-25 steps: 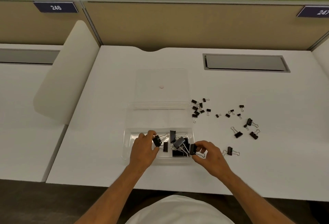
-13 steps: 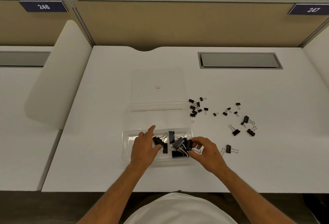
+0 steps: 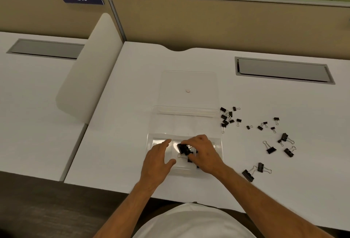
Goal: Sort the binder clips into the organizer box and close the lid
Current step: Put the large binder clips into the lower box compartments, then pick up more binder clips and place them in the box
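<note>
Sorting is midway: your right hand [image 3: 203, 153] pinches a large clip [image 3: 183, 148] over the front row of the clear box [image 3: 186, 124], while your left hand [image 3: 158, 159] rests flat, fingers straight, beside it. Next, reach right for the loose clips [image 3: 269, 149] on the desk [image 3: 265, 95]; the lid [image 3: 187, 83] lies open behind.

Right hand [image 3: 205, 154] hides the box's clips [image 3: 183, 149] — count unclear.

Black binder clips [image 3: 269, 149] scattered right of clear, open organizer box [image 3: 157, 122].
</note>
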`<state>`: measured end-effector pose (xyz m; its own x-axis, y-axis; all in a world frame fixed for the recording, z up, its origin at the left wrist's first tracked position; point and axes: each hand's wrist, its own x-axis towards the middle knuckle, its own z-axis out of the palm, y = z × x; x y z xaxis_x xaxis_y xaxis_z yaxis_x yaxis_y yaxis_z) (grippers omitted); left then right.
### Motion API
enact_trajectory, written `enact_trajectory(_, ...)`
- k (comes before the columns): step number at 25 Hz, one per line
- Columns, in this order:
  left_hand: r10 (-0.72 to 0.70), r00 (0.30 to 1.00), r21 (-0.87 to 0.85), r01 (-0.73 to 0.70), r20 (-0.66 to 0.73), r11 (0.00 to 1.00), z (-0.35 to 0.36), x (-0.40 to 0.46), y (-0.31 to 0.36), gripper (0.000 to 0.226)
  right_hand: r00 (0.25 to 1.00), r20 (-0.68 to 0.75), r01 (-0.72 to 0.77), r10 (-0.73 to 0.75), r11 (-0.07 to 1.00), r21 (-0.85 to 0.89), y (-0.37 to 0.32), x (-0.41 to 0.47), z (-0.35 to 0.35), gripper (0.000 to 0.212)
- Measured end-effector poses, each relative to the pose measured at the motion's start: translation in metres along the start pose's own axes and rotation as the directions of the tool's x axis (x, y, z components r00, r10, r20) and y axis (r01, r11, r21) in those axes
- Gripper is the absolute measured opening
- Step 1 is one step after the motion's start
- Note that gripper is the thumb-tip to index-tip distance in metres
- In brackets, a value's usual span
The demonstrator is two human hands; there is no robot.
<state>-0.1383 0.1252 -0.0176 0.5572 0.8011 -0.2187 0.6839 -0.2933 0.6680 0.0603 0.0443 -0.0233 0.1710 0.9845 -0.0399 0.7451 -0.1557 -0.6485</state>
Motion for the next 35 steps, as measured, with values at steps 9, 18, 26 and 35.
enact_trajectory(9,-0.027,1.000,-0.010,0.027,-0.004,1.000,0.001,-0.002,0.001,0.072,0.971,0.177,-0.142,0.158,0.985,-0.099,-0.001,0.000,0.013,0.076)
enact_trajectory(18,0.038,0.998,-0.010,-0.038,0.059,0.999,0.008,0.007,0.010,0.071,0.952,-0.042,-0.292,0.302,0.943,0.161,0.041,-0.052,-0.026,0.083)
enact_trajectory(26,0.101,0.992,0.018,-0.102,0.071,0.995,0.018,0.016,0.020,0.074,0.941,-0.120,-0.292,0.316,0.939,0.179,0.052,-0.083,-0.040,0.080)
enact_trajectory(35,0.065,0.998,0.020,-0.065,0.012,0.998,0.030,0.006,0.059,0.072,0.970,-0.093,-0.203,0.225,0.959,0.199,0.073,-0.095,-0.065,0.081)
